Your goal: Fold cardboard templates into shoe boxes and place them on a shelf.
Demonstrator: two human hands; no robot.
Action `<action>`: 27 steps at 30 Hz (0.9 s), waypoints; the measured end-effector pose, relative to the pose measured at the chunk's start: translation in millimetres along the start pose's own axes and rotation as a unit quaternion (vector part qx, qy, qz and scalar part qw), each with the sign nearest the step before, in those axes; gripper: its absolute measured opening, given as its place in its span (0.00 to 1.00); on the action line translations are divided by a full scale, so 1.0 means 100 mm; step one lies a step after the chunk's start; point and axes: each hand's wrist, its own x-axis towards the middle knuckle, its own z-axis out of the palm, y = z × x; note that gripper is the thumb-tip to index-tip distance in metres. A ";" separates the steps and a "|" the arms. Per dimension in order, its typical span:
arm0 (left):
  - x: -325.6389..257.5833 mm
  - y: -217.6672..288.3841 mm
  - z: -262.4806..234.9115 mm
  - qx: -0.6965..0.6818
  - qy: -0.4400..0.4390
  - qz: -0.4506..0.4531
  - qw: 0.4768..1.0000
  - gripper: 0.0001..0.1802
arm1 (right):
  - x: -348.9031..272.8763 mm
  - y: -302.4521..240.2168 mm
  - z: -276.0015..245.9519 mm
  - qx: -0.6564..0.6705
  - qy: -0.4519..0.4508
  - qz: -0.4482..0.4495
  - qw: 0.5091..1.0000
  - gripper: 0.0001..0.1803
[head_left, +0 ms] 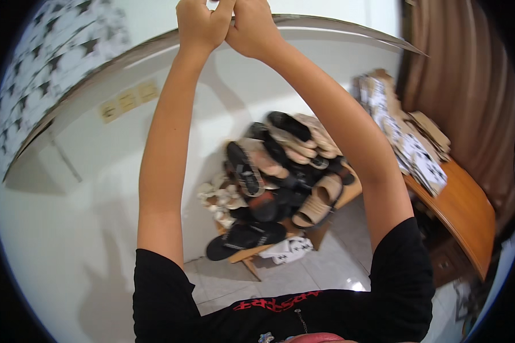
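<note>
Head view: left hand and right hand raised together, each grip closed on the top edge of a large flat cardboard sheet held against the wall; sheet unfolded, fold apparently unstarted; sandal pile below.

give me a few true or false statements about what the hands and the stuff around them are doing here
1. Both hands grip the edge of a large flat cardboard sheet. True; the left hand and right hand are closed on it side by side.
2. The hands are far apart. False; they touch.
3. A pile of sandals lies on a wooden rack. True.
4. The sandals are neatly paired in rows. False; they are heaped in a jumble.
5. The wooden table on the right holds folded printed cartons. True.
</note>
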 end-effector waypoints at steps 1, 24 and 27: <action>-0.02 0.09 0.26 -0.027 0.006 -0.008 1.000 0.10 | -0.15 0.13 -0.28 -0.080 -0.101 0.028 0.991 0.25; -4.52 3.26 5.12 -0.502 -0.601 -0.580 0.225 0.32 | -4.43 1.11 -5.90 -0.002 -0.481 0.735 0.477 0.29; -5.00 3.33 5.36 -0.342 -0.655 -0.635 0.226 0.30 | -4.80 1.48 -5.94 -0.011 -0.459 0.759 0.461 0.29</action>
